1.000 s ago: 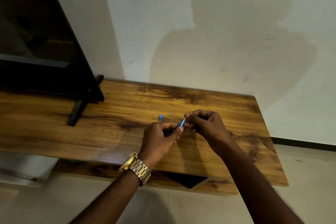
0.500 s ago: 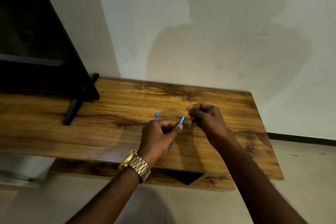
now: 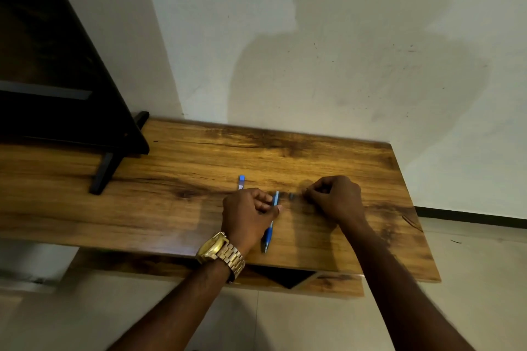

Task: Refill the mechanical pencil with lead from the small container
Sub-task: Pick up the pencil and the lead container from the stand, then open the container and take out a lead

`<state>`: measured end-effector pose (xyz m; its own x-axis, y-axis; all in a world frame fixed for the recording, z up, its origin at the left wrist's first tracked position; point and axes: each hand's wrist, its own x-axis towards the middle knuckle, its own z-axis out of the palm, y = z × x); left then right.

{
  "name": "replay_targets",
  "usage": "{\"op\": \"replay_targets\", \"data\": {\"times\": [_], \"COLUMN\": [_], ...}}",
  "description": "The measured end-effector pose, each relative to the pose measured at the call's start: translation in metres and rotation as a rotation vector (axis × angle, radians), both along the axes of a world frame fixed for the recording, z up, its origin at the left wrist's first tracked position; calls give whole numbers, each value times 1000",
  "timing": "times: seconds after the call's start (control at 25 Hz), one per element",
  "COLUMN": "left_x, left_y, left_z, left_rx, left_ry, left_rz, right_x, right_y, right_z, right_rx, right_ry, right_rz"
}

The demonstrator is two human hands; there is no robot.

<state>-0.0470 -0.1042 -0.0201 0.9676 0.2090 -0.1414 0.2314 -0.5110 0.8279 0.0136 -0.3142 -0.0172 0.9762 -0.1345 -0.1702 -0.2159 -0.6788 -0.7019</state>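
My left hand (image 3: 248, 215) grips a blue mechanical pencil (image 3: 271, 225) around its middle, its tip pointing toward me over the wooden table (image 3: 171, 179). The small lead container (image 3: 241, 182), slim with a blue cap, lies on the table just beyond my left hand. My right hand (image 3: 335, 198) hovers low over the table to the right of the pencil's top end, fingers pinched together. A small dark piece (image 3: 292, 196) shows blurred between the pencil's top and those fingers; I cannot tell whether the fingers hold it.
A black TV (image 3: 57, 80) on a black stand leg (image 3: 104, 174) occupies the table's left side. A white wall rises behind the table. A tiled floor lies below, and a lower shelf (image 3: 285, 279) shows under the tabletop.
My right hand has pulled away to the right from the pencil's top end. My left hand has lowered the pencil, so more of its barrel shows below the fist.
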Motion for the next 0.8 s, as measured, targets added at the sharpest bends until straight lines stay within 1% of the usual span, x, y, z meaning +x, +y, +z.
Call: {"op": "replay_targets", "data": {"times": [0.24, 0.44, 0.52, 0.68, 0.72, 0.8], "left_x": [4, 2, 3, 20, 24, 27], "left_y": [0, 9, 13, 41, 49, 59], "left_z": [-3, -1, 2, 8, 7, 2], "left_rx": [79, 119, 167, 316, 365, 420], "left_ry": [15, -24, -71, -251, -238, -138], "left_rz": [31, 36, 33, 40, 30, 24], "right_x": [-5, -4, -4, -5, -5, -4], "right_y": [-4, -5, -6, -6, -6, -6], "right_z": [3, 13, 17, 20, 20, 20], "right_rx": [30, 92, 100, 98, 102, 106], "right_ry": [-67, -145, -168, -216, -221, -229], "right_rz": [-36, -111, -127, -137, -136, -125]}}
